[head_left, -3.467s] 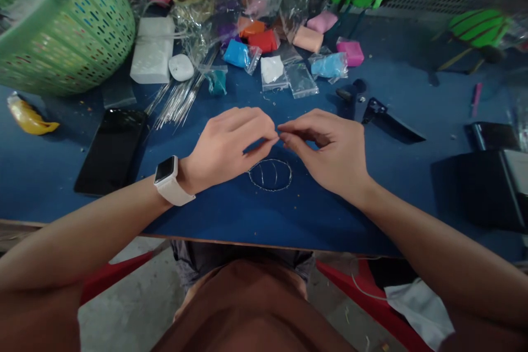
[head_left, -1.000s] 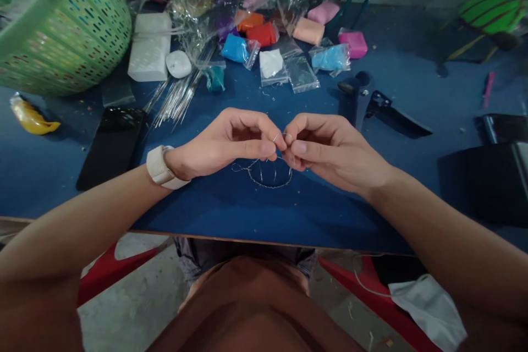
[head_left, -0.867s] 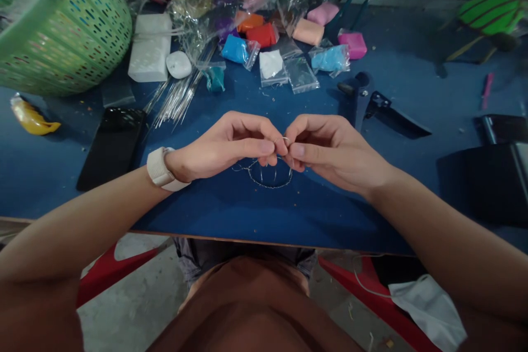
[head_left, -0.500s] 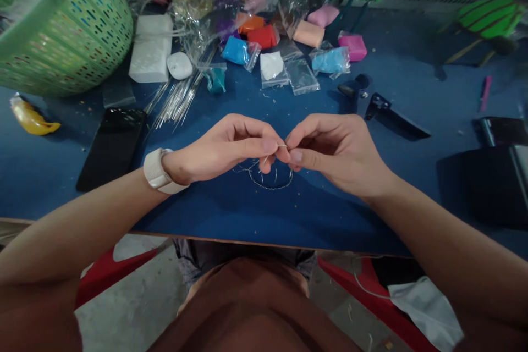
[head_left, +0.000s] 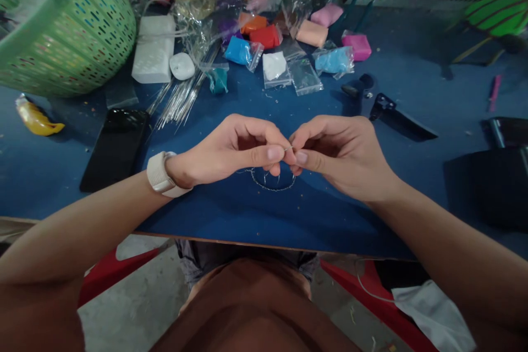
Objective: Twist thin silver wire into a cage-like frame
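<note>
Between my fingertips runs a short bit of thin silvery wire [head_left: 289, 148]. My left hand [head_left: 247, 146] pinches it with thumb and forefinger, and a pale band sits on that wrist. From the other side my right hand [head_left: 334, 154] pinches close by, its fingertips almost touching the left ones. Part of the wire is hidden by the fingers. Just below the hands, a ring of twisted wire [head_left: 273, 189] lies on the blue tabletop [head_left: 231, 209], with small wire ends standing inside it. Its far side is covered by my hands.
Straight wires [head_left: 179, 104] lie in a bundle beside a black phone [head_left: 114, 148]. Wire cutters [head_left: 385, 105] rest on the right. Bagged coloured clay [head_left: 266, 37] fills the back, near a green basket [head_left: 99, 27]. A dark box [head_left: 487, 187] stands at right.
The whole view has shifted slightly. My left fingertips have come closer to the right ones, and less wire shows between them. The ring stays on the table.
</note>
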Demonstrator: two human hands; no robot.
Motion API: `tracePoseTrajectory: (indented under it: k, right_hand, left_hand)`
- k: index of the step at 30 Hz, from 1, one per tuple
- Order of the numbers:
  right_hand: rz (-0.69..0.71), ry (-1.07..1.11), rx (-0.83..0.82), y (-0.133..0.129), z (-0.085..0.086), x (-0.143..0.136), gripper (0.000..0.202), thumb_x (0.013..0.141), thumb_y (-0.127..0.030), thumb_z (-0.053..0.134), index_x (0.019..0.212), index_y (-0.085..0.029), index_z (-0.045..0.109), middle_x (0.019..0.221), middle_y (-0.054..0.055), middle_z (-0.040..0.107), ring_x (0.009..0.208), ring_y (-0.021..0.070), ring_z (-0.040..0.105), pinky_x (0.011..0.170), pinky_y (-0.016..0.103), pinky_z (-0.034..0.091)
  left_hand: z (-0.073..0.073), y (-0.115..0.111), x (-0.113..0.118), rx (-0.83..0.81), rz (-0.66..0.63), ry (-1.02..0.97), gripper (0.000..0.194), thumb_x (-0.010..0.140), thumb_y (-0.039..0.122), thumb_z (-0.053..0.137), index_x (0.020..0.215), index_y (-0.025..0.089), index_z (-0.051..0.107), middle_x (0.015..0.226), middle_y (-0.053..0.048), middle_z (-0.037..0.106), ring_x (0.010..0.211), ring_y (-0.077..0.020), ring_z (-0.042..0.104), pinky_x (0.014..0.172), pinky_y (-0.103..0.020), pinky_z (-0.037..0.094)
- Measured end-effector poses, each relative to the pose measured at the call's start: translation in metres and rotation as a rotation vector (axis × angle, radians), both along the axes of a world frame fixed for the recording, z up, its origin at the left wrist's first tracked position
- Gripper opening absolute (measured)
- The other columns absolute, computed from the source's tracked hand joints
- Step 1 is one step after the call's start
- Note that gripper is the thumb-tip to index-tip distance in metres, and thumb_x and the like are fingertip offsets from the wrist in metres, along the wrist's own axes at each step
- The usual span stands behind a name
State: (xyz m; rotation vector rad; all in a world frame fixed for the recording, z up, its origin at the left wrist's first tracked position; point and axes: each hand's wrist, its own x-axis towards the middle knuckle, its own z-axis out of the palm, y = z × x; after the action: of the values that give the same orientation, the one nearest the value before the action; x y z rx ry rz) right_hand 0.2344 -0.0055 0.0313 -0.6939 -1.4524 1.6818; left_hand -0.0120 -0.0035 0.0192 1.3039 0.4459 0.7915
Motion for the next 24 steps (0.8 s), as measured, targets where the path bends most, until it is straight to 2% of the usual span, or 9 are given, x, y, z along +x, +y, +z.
tracePoseTrajectory:
  k: [7, 11, 14, 18, 24]
  right_hand:
    - [-0.108, -0.085, 0.122, 0.003, -0.001, 0.001, 0.032, 0.085, -0.053, 0.110, 0.091, -0.029, 0.091, 0.086, 0.002, 0.085, 0.075, 0.0190, 0.076, 0.072, 0.037, 0.067]
    - [-0.125, -0.177, 0.322, 0.005, -0.005, 0.008, 0.015, 0.097, -0.040, 0.104, 0.101, -0.030, 0.092, 0.097, 0.000, 0.089, 0.086, 0.0188, 0.079, 0.084, 0.037, 0.066]
    - [-0.135, -0.208, 0.410, 0.004, -0.007, 0.009, 0.011, 0.098, -0.029, 0.102, 0.103, -0.030, 0.092, 0.097, -0.002, 0.088, 0.086, 0.0164, 0.078, 0.084, 0.034, 0.063]
    - [-0.160, -0.221, 0.368, 0.001, -0.005, 0.005, 0.013, 0.097, -0.034, 0.103, 0.099, -0.030, 0.091, 0.094, -0.002, 0.087, 0.083, 0.0177, 0.076, 0.082, 0.036, 0.063]
    - [-0.119, -0.168, 0.166, -0.003, -0.002, -0.001, 0.024, 0.093, -0.048, 0.105, 0.092, -0.030, 0.089, 0.091, 0.000, 0.085, 0.084, 0.0205, 0.075, 0.084, 0.039, 0.064]
  left_hand:
    - [-0.001, 0.000, 0.001, 0.019, 0.062, -0.002, 0.019, 0.097, 0.038, 0.102, 0.106, 0.024, 0.094, 0.094, -0.005, 0.087, 0.084, -0.0136, 0.079, 0.079, -0.023, 0.067]
    - [0.000, 0.002, 0.002, 0.041, 0.067, 0.004, 0.022, 0.094, 0.038, 0.104, 0.106, 0.024, 0.092, 0.098, -0.006, 0.088, 0.087, -0.0146, 0.080, 0.081, -0.023, 0.067]
    - [0.000, 0.002, 0.004, 0.060, 0.087, 0.000, 0.018, 0.098, 0.036, 0.101, 0.103, 0.022, 0.091, 0.098, -0.005, 0.086, 0.088, -0.0133, 0.080, 0.084, -0.022, 0.067]
    - [0.000, 0.000, 0.006, 0.101, 0.131, -0.016, 0.011, 0.106, 0.032, 0.092, 0.102, 0.022, 0.089, 0.103, -0.005, 0.087, 0.090, -0.0109, 0.080, 0.088, -0.022, 0.068]
    - [-0.005, -0.001, 0.006, 0.108, 0.157, -0.011, 0.020, 0.100, 0.040, 0.099, 0.103, 0.023, 0.089, 0.100, -0.005, 0.087, 0.090, -0.0137, 0.081, 0.084, -0.024, 0.068]
